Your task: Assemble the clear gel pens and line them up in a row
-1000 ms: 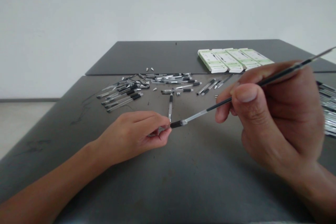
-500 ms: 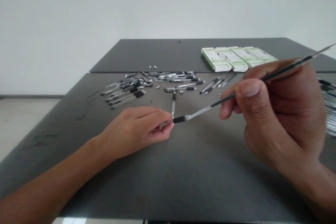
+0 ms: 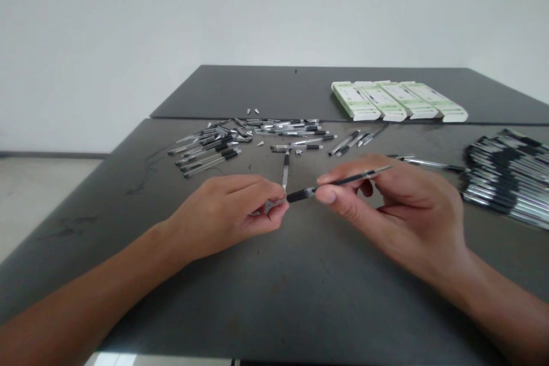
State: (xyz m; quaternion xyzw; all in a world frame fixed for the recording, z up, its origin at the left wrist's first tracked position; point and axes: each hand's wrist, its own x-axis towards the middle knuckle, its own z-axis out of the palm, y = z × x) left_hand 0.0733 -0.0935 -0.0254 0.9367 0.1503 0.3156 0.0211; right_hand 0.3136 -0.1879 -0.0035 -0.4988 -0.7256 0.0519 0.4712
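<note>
My left hand (image 3: 240,203) is closed around a clear pen barrel (image 3: 298,195), whose black grip end sticks out past the fingertips to the right. Between thumb and fingers, my right hand (image 3: 398,211) pinches a thin ink refill (image 3: 360,176) with a dark ink column. One end of the refill sits in the open end of the barrel; its other end points up to the right. Just beyond my left fingertips a single pen (image 3: 286,168) lies on the table, pointing away from me. Most of the barrel is hidden inside my left hand.
Loose pens and pen parts (image 3: 210,148) lie scattered left of centre on the dark table (image 3: 274,297). Small metallic tips (image 3: 256,111) lie behind them. A pile of pens (image 3: 510,171) lies at the right. Flat green-and-white boxes (image 3: 398,101) lie at the back.
My right hand has moved left and closer to the left hand, pushing the refill deeper into the barrel. Less of the refill shows now. My left hand has hardly moved.
</note>
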